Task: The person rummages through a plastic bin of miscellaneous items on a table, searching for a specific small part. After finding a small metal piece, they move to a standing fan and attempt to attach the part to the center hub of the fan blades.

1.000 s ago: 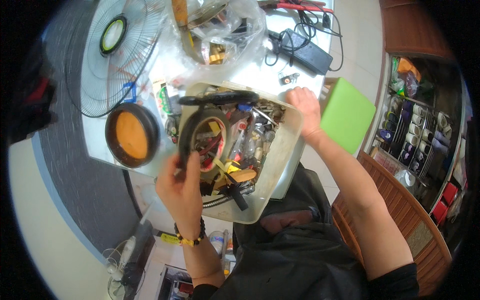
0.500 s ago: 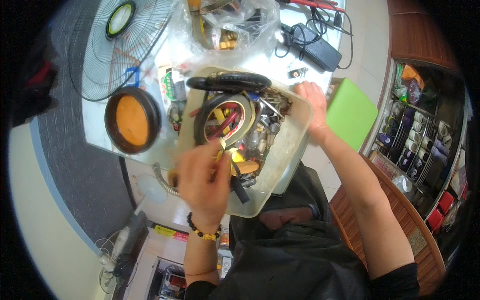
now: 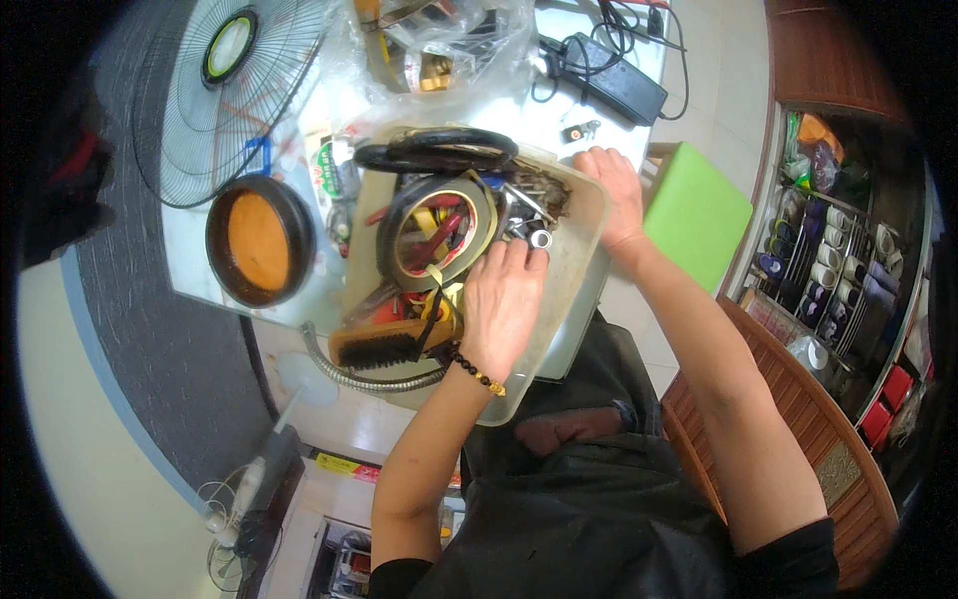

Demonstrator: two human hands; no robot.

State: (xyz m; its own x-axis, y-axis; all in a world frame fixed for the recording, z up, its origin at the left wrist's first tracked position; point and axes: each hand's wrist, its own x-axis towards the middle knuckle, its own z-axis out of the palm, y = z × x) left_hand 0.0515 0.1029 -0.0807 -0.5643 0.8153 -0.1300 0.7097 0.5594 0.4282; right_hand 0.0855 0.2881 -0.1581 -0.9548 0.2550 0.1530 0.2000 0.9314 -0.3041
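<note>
On the table (image 3: 187,240), I note a plastic bin (image 3: 574,262); beyond it, a clear bag (image 3: 489,50) of oddments. Bin holds tape roll (image 3: 484,222), brush (image 3: 384,344). Left hand (image 3: 502,304) over contents, fingers bunched; right hand (image 3: 617,200) at rim; I can't tell either grip.

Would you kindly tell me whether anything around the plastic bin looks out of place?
Yes, mildly: a flexible metal hose sticks out beyond the left edge of the plastic bin, while most of the jumble lies inside. The left hand is nearer the loose metal parts. No spill is evident.
</note>
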